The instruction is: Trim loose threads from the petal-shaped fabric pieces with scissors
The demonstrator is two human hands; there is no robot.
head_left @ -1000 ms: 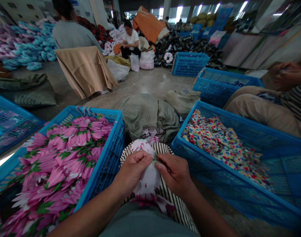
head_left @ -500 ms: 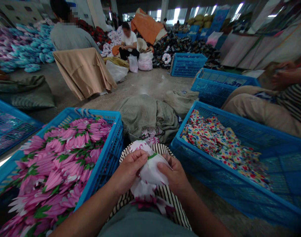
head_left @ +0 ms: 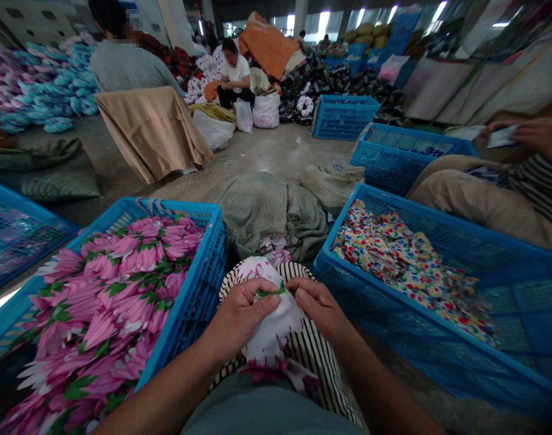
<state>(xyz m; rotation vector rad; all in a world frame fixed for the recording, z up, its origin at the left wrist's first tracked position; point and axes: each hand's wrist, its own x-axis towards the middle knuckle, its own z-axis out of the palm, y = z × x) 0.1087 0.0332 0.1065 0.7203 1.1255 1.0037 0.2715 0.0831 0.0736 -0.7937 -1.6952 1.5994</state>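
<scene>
My left hand (head_left: 239, 317) and my right hand (head_left: 318, 311) both pinch a white and pink printed fabric piece (head_left: 276, 329) with a green edge over my lap. The thumbs and forefingers meet at its top edge. Under it lies a black-and-white striped cloth (head_left: 309, 356) on my knees. A blue crate (head_left: 198, 284) packed with pink and green flower-print pieces (head_left: 116, 284) stands just left of my left hand. Another blue crate (head_left: 439, 362) with multicoloured dotted pieces (head_left: 402, 260) stands to the right.
A grey-green sack (head_left: 271, 211) lies on the floor ahead. A seated person's legs (head_left: 479, 205) and hand are at the right, beyond more blue crates (head_left: 402, 157). Two people sit farther back among fabric piles. A tan cloth (head_left: 153, 130) drapes a seat back.
My fingers have worked along the fabric's green edge, drawing it up and together between both hands. The person at the right now holds a pale piece higher.
</scene>
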